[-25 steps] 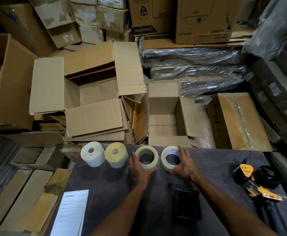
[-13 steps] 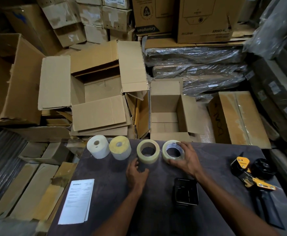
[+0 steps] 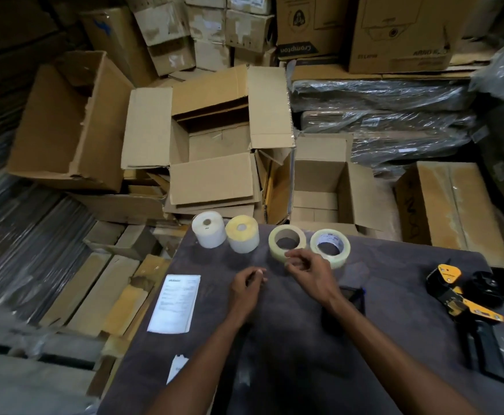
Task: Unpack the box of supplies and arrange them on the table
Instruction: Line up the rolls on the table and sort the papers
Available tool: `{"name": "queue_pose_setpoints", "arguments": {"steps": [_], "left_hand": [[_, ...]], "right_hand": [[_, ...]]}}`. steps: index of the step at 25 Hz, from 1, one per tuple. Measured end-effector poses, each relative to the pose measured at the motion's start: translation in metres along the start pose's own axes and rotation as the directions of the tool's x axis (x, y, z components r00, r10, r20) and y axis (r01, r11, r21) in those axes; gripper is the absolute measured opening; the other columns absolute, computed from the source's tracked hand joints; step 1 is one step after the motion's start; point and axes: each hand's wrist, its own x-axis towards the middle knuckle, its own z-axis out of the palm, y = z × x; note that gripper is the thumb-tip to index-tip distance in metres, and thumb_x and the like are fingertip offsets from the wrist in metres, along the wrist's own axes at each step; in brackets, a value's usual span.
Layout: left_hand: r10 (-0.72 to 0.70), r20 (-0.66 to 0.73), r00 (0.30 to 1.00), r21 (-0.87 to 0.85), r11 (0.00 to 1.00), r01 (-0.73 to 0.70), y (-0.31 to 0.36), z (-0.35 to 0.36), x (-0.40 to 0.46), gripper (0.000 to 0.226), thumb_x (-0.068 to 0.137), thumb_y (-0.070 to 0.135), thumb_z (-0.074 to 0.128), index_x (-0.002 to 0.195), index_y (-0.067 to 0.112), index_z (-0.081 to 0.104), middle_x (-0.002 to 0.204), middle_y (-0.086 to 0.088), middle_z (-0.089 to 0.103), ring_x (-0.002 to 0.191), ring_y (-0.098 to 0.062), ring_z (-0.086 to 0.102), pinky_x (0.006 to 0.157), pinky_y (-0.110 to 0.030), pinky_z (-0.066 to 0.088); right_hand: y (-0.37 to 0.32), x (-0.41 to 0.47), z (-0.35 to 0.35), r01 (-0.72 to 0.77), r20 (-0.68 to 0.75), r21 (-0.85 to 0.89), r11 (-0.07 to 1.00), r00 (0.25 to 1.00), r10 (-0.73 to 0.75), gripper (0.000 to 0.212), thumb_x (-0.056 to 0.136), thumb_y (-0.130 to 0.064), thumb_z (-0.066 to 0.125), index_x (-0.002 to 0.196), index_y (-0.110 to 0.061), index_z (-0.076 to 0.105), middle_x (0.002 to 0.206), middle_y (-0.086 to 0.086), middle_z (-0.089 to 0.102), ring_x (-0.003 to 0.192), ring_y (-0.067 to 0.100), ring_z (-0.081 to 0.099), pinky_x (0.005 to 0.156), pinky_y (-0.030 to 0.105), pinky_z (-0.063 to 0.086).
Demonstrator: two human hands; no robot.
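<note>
Both hands hover over the dark table (image 3: pixel 379 369) with fingers loosely curled, holding nothing: the left hand (image 3: pixel 244 290) nearer, the right hand (image 3: pixel 310 272) just beyond it. Left of the left hand lies a printed sheet (image 3: pixel 174 304). Just past the right hand's fingertips sit two tape rolls (image 3: pixel 286 242), with a yellow roll (image 3: pixel 241 233) and white roll (image 3: pixel 208 229) farther left. Beyond them stands the open box (image 3: pixel 322 187).
</note>
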Motion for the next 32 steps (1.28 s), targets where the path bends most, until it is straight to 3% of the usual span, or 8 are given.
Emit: {"name": "queue_pose_setpoints", "arguments": {"steps": [3, 7, 12, 17, 21, 25, 29, 32], "left_hand": [[-0.014, 0.005, 1.0, -0.04, 0.999, 0.015, -0.004, -0.031, -0.021, 0.016, 0.097, 0.026, 0.059, 0.097, 0.021, 0.074, 0.084, 0.002, 0.076, 0.084, -0.011, 0.072, 0.081, -0.035, 0.058], [-0.01, 0.03, 0.999, -0.036, 0.999, 0.011, -0.02, -0.076, -0.05, 0.018, 0.098, 0.025, 0.057, 0.101, 0.017, 0.073, 0.083, 0.0, 0.076, 0.082, -0.009, 0.071, 0.078, -0.025, 0.057], [0.005, 0.033, 0.999, 0.003, 1.0, -0.005, -0.056, -0.135, -0.085, 0.016, 0.097, 0.024, 0.058, 0.098, 0.021, 0.074, 0.08, 0.003, 0.076, 0.075, -0.008, 0.071, 0.068, -0.024, 0.055], [-0.063, 0.014, 0.998, 0.05, 0.997, 0.062, -0.113, -0.18, -0.13, 0.013, 0.084, 0.024, 0.068, 0.092, 0.035, 0.067, 0.095, 0.007, 0.071, 0.092, -0.016, 0.069, 0.079, -0.035, 0.058], [-0.171, 0.001, 0.985, 0.256, 0.953, 0.165, -0.133, -0.193, -0.166, 0.043, 0.072, 0.03, 0.072, 0.112, 0.031, 0.056, 0.112, 0.001, 0.057, 0.101, -0.022, 0.061, 0.086, -0.04, 0.055], [-0.263, 0.097, 0.96, 0.426, 0.883, 0.199, -0.126, -0.186, -0.189, 0.097, 0.077, 0.03, 0.072, 0.155, 0.018, 0.015, 0.145, -0.007, 0.033, 0.132, -0.028, 0.04, 0.103, -0.038, 0.042], [-0.339, 0.114, 0.934, 0.437, 0.861, 0.259, -0.123, -0.181, -0.183, 0.108, 0.078, 0.027, 0.074, 0.157, 0.016, 0.002, 0.149, -0.011, 0.025, 0.134, -0.031, 0.039, 0.102, -0.037, 0.041], [-0.365, 0.092, 0.926, 0.422, 0.857, 0.296, -0.127, -0.183, -0.176, 0.11, 0.076, 0.026, 0.077, 0.157, 0.017, 0.003, 0.151, -0.012, 0.028, 0.136, -0.032, 0.038, 0.107, -0.041, 0.042]], "right_hand": [[-0.006, -0.023, 0.04, 0.019, 0.104, -0.018, 1.0, 0.994, -0.017, 0.019, 0.085, -0.011, 0.069, 0.103, -0.017, 0.072, 0.076, -0.009, 0.069, 0.064, -0.001, 0.058, 0.066, 0.016, 0.05], [0.0, -0.063, 0.095, -0.016, 0.119, -0.045, 0.999, 0.993, 0.021, 0.022, 0.08, -0.023, 0.072, 0.102, -0.023, 0.073, 0.079, -0.004, 0.074, 0.072, 0.004, 0.067, 0.07, 0.027, 0.058], [0.006, -0.125, 0.166, -0.226, 0.117, -0.071, 0.972, 0.966, 0.233, 0.022, 0.077, -0.022, 0.074, 0.099, -0.019, 0.075, 0.076, -0.005, 0.074, 0.068, 0.003, 0.065, 0.071, 0.025, 0.055], [0.005, -0.189, 0.218, -0.405, 0.022, -0.115, 0.907, 0.912, 0.41, 0.021, 0.074, -0.02, 0.082, 0.09, -0.018, 0.068, 0.079, -0.004, 0.07, 0.071, 0.012, 0.063, 0.068, 0.024, 0.05], [-0.001, -0.224, 0.242, -0.458, -0.037, -0.126, 0.88, 0.889, 0.457, 0.042, 0.069, -0.021, 0.087, 0.103, -0.023, 0.061, 0.09, -0.012, 0.07, 0.077, 0.0, 0.066, 0.063, 0.013, 0.052], [-0.005, -0.232, 0.258, -0.473, -0.114, -0.157, 0.867, 0.88, 0.46, 0.041, 0.064, -0.015, 0.081, 0.102, -0.022, 0.068, 0.09, -0.011, 0.074, 0.073, 0.002, 0.067, 0.061, 0.016, 0.053], [-0.002, -0.235, 0.269, -0.483, -0.16, -0.195, 0.854, 0.875, 0.458, 0.043, 0.062, -0.015, 0.076, 0.104, -0.021, 0.072, 0.098, -0.005, 0.077, 0.078, 0.011, 0.072, 0.068, 0.035, 0.062], [0.001, -0.237, 0.274, -0.505, -0.176, -0.202, 0.839, 0.862, 0.476, 0.042, 0.065, -0.014, 0.076, 0.106, -0.021, 0.071, 0.103, -0.002, 0.077, 0.083, 0.017, 0.073, 0.069, 0.037, 0.063]]}}
